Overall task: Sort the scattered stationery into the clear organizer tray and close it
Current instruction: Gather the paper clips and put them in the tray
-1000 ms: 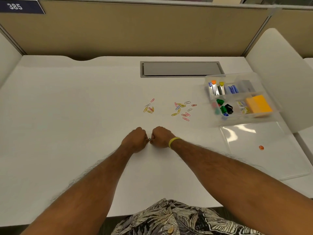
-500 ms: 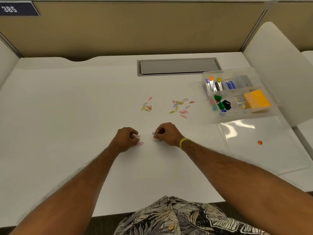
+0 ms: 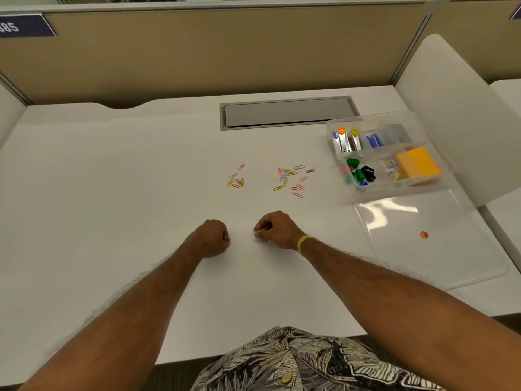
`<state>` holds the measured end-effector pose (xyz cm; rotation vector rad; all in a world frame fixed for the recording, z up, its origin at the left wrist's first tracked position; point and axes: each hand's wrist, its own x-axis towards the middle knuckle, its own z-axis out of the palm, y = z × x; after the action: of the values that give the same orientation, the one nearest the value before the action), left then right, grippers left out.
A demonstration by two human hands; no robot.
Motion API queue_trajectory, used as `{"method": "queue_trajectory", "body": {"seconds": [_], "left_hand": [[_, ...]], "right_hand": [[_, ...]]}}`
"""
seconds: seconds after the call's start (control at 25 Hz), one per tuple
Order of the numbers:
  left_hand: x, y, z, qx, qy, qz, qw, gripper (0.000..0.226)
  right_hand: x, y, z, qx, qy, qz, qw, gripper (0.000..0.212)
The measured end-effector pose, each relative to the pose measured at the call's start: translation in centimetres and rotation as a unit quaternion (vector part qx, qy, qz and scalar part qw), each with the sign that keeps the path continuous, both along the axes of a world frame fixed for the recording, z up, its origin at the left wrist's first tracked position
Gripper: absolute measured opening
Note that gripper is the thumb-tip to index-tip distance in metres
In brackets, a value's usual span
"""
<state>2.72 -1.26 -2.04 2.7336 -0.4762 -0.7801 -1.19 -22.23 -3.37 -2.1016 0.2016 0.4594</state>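
My left hand (image 3: 212,238) rests on the white desk as a fist, with a small pinkish paper clip (image 3: 229,241) at its fingertips. My right hand (image 3: 277,230), a yellow band on its wrist, pinches a blue-green paper clip (image 3: 256,229) just above the desk. The two hands are a short gap apart. Beyond them lie two loose clusters of coloured paper clips, one on the left (image 3: 236,179) and one on the right (image 3: 291,179). The clear organizer tray (image 3: 394,191) stands open at the right, holding binder clips, push pins, paper clips and orange sticky notes.
The tray's clear lid (image 3: 451,249) lies flat on the desk in front of the tray, with a small orange dot (image 3: 423,235) on it. A grey cable hatch (image 3: 287,112) is set into the desk at the back. Beige partitions enclose the desk.
My hands, touching a second ago, have drawn apart, each with a clip. The pink clip that lay by my left hand is now at its fingertips.
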Motion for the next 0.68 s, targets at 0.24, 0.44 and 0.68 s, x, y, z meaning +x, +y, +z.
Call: {"method": "queue_trajectory", "body": {"seconds": [0.24,0.44,0.68], "left_hand": [[-0.9,-1.7,-0.1,-0.120,-0.012,0.084,0.989,0.007],[-0.4,-8.6,2.2,-0.303,0.047,0.161,0.938,0.016],[1.3,-18.5,4.8,-0.351,0.057,0.121,0.927,0.018]], "right_hand": [[-0.7,-1.7,0.2,0.058,0.005,-0.041,0.997,0.008],[-1.2,-4.9,1.5,0.131,-0.009,-0.131,0.983,0.009],[-1.7,-11.7,3.4,0.164,-0.042,-0.236,0.957,0.007]]}}
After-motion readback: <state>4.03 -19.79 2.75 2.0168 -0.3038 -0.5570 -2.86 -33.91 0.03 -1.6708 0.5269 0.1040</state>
